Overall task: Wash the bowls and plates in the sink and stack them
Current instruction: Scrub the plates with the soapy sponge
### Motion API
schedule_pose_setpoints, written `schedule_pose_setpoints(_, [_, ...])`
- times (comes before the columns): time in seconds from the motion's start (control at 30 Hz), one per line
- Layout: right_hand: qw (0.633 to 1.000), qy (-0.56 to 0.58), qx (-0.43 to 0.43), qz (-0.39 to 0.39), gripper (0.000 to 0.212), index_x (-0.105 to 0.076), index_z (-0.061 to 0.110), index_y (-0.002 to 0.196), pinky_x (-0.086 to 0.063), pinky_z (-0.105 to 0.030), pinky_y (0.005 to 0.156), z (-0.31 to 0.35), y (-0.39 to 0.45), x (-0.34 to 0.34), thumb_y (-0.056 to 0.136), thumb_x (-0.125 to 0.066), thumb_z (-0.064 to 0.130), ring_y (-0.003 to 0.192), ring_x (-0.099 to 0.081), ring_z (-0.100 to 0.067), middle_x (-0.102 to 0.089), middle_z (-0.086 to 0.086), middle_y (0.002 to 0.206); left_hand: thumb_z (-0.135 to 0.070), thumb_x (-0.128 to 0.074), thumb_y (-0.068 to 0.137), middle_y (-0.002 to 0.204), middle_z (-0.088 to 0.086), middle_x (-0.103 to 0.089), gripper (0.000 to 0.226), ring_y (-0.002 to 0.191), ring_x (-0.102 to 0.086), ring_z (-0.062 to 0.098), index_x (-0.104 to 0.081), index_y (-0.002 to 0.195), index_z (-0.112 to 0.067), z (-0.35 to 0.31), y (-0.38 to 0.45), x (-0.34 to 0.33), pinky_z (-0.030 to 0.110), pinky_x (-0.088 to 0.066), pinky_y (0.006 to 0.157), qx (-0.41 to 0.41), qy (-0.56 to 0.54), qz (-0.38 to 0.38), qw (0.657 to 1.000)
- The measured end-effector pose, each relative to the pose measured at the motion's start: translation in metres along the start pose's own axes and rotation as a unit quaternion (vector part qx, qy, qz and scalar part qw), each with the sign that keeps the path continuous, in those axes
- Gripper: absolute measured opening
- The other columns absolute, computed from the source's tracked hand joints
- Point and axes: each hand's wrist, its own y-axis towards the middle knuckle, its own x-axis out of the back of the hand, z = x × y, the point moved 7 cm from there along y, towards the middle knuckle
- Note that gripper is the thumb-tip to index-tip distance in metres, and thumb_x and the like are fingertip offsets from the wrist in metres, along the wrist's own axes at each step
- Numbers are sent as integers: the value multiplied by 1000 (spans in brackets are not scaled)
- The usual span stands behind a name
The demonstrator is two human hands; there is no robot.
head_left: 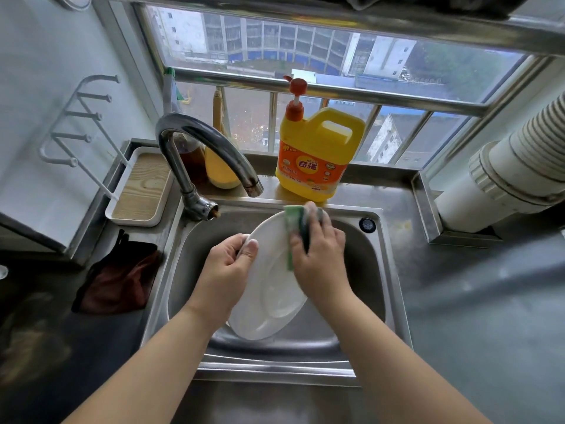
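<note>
A white oval plate (269, 289) is held tilted over the steel sink (376, 270). My left hand (229, 264) grips its left rim, thumb on the upper face. My right hand (321, 258) holds a green sponge (295, 237) against the plate's upper right edge, fingers curled around it. The plate's lower end hangs near the sink bottom. No other bowls or plates show in the sink.
A curved tap (211, 154) arches over the sink's back left. A yellow dish-soap jug (318, 154) stands on the back ledge. A dark red cloth (119, 280) lies on the left counter, a white tray (140, 191) behind it. A white duct (513, 179) fills the right.
</note>
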Motion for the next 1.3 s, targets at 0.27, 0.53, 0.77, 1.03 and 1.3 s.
schedule_pose_setpoints(0.27, [998, 61, -6, -24, 60, -19, 32, 150, -18, -35, 112, -9, 10, 4, 97, -45, 40, 136, -19, -21, -23, 0, 155, -17, -47, 99, 73, 11, -58, 26, 68, -51, 23, -63, 81, -8, 3, -4, 3, 30, -44, 58, 23, -72, -25, 997])
schedule_pose_setpoints(0.53, [878, 380, -292, -16, 46, -37, 42, 135, -48, -47, 95, -83, -6, -17, 93, -53, 36, 101, -57, -20, -57, -1, 118, -26, -48, 96, 85, 9, -62, 22, 78, -55, 20, -65, 86, -16, 7, -6, 15, 33, -48, 70, 46, -196, -44, 979])
schedule_pose_setpoints(0.77, [913, 365, -178, -44, 48, -45, 41, 126, -50, -34, 84, -80, -1, 8, 81, -59, 32, 102, -57, -16, -57, 4, 116, -46, -92, 47, 93, 7, -71, 54, 82, -68, 17, -75, 91, -20, 25, -9, 28, 27, -58, 71, 114, -190, 87, 971])
schedule_pose_setpoints(1.03, [987, 147, 44, 56, 60, -35, 51, 133, -39, -22, 95, -28, 5, 23, 88, -63, 25, 113, -40, -9, -38, 8, 126, -23, -63, 88, 81, 7, -66, 17, 68, -62, 13, -66, 91, -6, -5, 17, 13, 20, -53, 61, 104, -67, 151, 981])
schedule_pose_setpoints(1.3, [990, -53, 123, -36, 59, -27, 29, 148, -24, -39, 111, 22, -10, 2, 95, -35, 53, 130, -15, -17, -18, 1, 144, -10, -48, 98, 68, 2, -66, 21, 59, -60, 11, -65, 85, -5, 2, 0, -12, 22, -49, 55, 45, -32, 54, 997])
